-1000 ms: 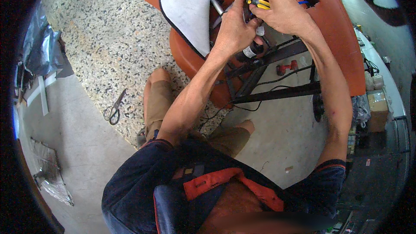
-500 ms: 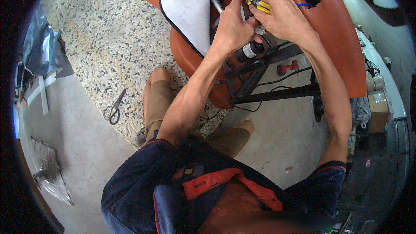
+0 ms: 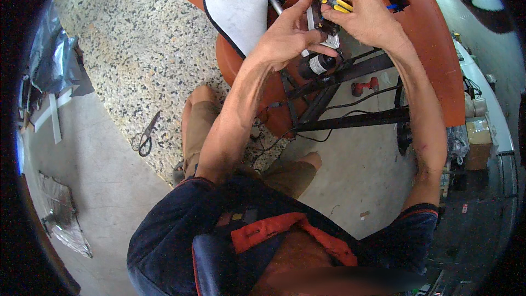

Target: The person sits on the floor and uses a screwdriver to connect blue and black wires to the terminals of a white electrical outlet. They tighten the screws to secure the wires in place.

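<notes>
My right hand [image 3: 367, 15] grips a screwdriver [image 3: 341, 4] by its yellow-and-black handle, its thin metal shaft pointing up and left. Across from it, my left hand [image 3: 287, 39] has its fingers apart beside a metal mechanism [image 3: 330, 39], whose details are partly hidden by the hands. Just below the fingers sits a black cylinder [image 3: 319, 64] with a white label, mounted by a black metal frame [image 3: 356, 122]. Around this lies an orange-brown covered piece [image 3: 438, 71] with a cut hole, and a white flap [image 3: 235, 5] edged in black hangs at its left.
Scissors [image 3: 144, 138] lie on a speckled foam sheet [image 3: 137, 49] at left. A red power tool [image 3: 365, 86] rests on the floor beyond the frame. Black cables [image 3: 318, 138] trail near my knees. A cardboard box [image 3: 479, 142] stands at right; crumpled plastic [image 3: 52, 57] lies far left.
My hands have moved apart: the left has shifted left and down with its fingers opening, the right has moved slightly right with the screwdriver. More of the mechanism shows between them.
</notes>
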Available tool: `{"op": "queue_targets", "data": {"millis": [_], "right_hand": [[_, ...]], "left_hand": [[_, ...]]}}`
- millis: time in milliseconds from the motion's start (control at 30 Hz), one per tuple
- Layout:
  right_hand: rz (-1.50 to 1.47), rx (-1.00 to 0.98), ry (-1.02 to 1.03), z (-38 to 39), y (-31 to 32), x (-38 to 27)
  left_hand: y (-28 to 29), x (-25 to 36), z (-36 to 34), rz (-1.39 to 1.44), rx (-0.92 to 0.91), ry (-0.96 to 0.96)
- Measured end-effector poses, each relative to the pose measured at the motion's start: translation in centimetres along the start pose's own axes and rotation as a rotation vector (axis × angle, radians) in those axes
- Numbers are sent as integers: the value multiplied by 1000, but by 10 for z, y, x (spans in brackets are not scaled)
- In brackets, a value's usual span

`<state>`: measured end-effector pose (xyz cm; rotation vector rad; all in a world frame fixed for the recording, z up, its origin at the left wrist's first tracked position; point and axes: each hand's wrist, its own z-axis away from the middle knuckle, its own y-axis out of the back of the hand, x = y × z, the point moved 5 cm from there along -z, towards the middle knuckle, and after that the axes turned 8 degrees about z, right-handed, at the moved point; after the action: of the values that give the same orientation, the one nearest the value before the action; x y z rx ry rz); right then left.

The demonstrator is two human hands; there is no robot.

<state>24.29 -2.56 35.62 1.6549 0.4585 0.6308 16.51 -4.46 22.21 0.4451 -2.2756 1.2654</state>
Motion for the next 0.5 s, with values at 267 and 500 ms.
{"op": "queue_targets", "data": {"millis": [267, 500], "right_hand": [[-263, -138, -33, -5, -1, 9], [-66, -45, 97, -2, 4, 0]], "left_hand": [[1, 4, -1, 409, -198, 83], [-1, -2, -2, 359, -117, 61]]}}
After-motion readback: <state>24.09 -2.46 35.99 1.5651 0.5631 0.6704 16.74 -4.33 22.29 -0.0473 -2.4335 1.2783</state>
